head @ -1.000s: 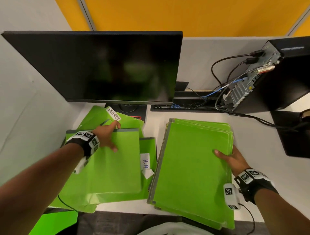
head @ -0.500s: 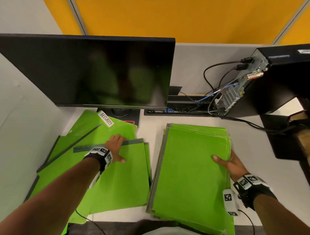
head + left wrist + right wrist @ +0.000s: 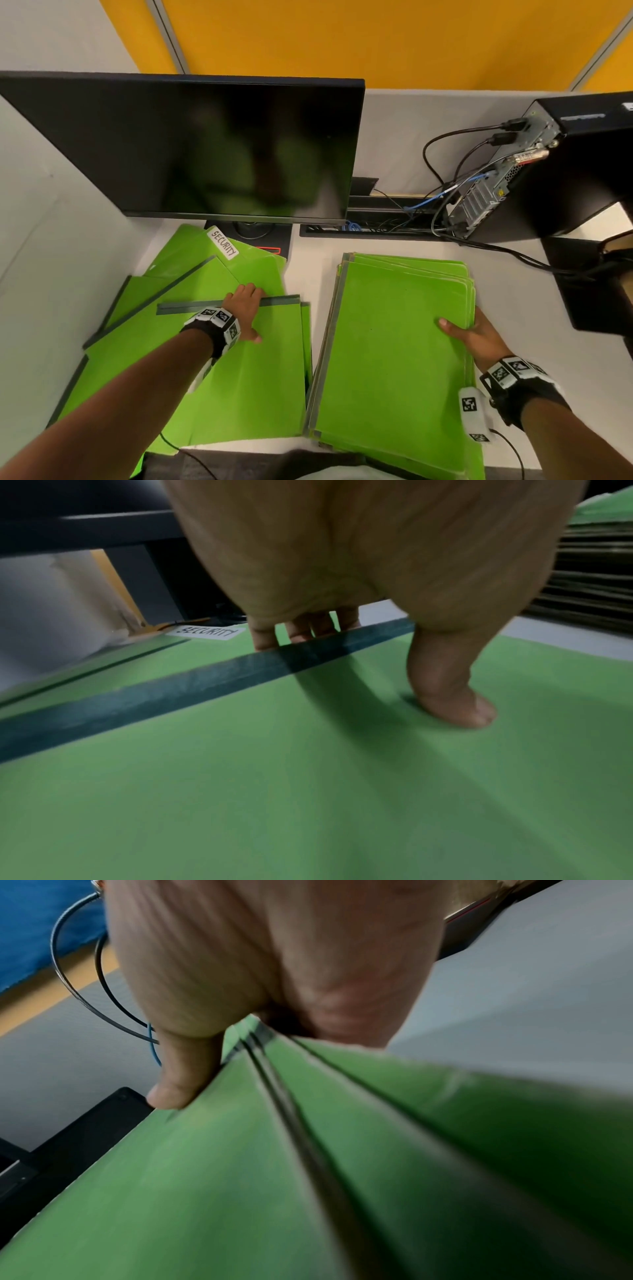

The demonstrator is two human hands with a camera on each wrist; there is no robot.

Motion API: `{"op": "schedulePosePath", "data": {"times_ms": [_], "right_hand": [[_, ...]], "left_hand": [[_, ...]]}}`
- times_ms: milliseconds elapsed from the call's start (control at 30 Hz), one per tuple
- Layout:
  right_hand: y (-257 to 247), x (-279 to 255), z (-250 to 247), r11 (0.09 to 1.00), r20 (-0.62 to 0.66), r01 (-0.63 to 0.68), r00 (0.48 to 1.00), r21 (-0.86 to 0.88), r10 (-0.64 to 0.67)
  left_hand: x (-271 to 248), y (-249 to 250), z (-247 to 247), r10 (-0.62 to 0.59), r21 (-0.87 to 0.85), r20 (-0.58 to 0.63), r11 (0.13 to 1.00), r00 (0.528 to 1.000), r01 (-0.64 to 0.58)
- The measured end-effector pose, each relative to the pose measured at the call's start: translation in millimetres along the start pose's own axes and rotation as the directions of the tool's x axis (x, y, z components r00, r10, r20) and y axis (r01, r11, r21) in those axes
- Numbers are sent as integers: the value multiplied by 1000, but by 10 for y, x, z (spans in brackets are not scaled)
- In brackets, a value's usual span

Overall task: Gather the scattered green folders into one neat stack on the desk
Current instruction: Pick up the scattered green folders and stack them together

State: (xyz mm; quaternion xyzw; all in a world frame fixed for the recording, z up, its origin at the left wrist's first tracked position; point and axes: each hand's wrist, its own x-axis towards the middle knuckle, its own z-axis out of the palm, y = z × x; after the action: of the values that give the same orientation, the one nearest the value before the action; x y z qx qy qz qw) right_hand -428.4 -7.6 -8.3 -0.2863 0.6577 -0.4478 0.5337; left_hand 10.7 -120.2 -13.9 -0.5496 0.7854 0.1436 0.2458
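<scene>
On the right, a stack of green folders (image 3: pixel 394 359) lies on the white desk (image 3: pixel 541 349). My right hand (image 3: pixel 471 334) grips its right edge, thumb (image 3: pixel 178 1077) on top and fingers beneath the stack (image 3: pixel 240 1191). Loose green folders fan out on the left, the farthest labelled SECURITY (image 3: pixel 223 242). My left hand (image 3: pixel 245 308) holds the top loose folder (image 3: pixel 246 383) at its grey far strip. Its fingers (image 3: pixel 301 634) hook over that edge and its thumb (image 3: pixel 455 710) presses on the folder's cover (image 3: pixel 308 791).
A black monitor (image 3: pixel 178 147) stands behind the loose folders, its stand partly under them. A black computer tower (image 3: pixel 575 178) with cables (image 3: pixel 442 205) sits at the back right, above a dark object (image 3: pixel 589 291). A grey partition (image 3: pixel 51 222) closes the left side.
My left hand has slid the top loose folder to the right, toward the stack, covering the folder labelled H.R. The right hand keeps its hold on the stack.
</scene>
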Motion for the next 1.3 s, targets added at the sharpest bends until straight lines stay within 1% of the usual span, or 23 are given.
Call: {"op": "schedulePosePath", "data": {"times_ms": [100,167,267,333,400,500,600,700,767,833,867,933,1000,1100,1233,1267,1300], "right_hand": [[-35,-13,12,1000,6,-2,1000,-1,2],[-55,-9,20,1000,9,-4,1000,-6,4],[-58,7,12,1000,14,-6,1000,-16,7],[-38,24,-3,1000,10,-13,1000,-11,13],[-16,25,-17,1000,12,-9,1000,-9,10],[-12,22,-19,1000,22,-6,1000,-8,7],[-23,29,-7,1000,24,-6,1000,-8,6],[-35,35,2,1000,26,6,1000,-10,-5],[-53,32,28,1000,27,9,1000,-9,-9],[-86,44,65,1000,40,6,999,1,-6],[-110,48,93,1000,39,5,999,0,-5],[-159,69,155,1000,51,18,999,-21,-17],[-204,104,224,998,69,37,997,-51,-34],[-267,152,325,998,93,31,995,-61,-25],[-278,229,412,996,111,18,994,-85,-9],[-275,243,419,996,110,17,994,-88,-8],[-279,244,429,996,112,17,994,-90,-7]], "left_hand": [[40,70,-72,-22,76,82,997,996,16],[44,70,-129,-4,75,108,997,994,-4],[8,-3,-221,66,-41,142,997,988,-61],[-11,-69,-271,114,-140,171,986,979,-90],[-10,-121,-288,152,-201,193,973,969,-113],[-33,-247,-288,145,-302,192,950,971,-82],[-82,-491,-330,48,-417,102,909,994,-1],[-119,-821,-348,-129,-449,60,882,990,142],[-140,-1056,-297,-262,-433,10,869,965,241],[-152,-1237,-211,-381,-384,-57,861,923,332],[-146,-1302,-154,-434,-373,-66,846,898,381],[-127,-1353,-44,-510,-404,-18,791,860,461],[-114,-1347,52,-531,-412,14,769,847,488],[-101,-1342,111,-536,-409,-52,781,843,471],[-111,-1414,82,-515,-475,-147,786,845,396],[-119,-1424,56,-509,-501,-144,777,849,381],[-129,-1424,20,-506,-510,-115,768,855,386]]}}
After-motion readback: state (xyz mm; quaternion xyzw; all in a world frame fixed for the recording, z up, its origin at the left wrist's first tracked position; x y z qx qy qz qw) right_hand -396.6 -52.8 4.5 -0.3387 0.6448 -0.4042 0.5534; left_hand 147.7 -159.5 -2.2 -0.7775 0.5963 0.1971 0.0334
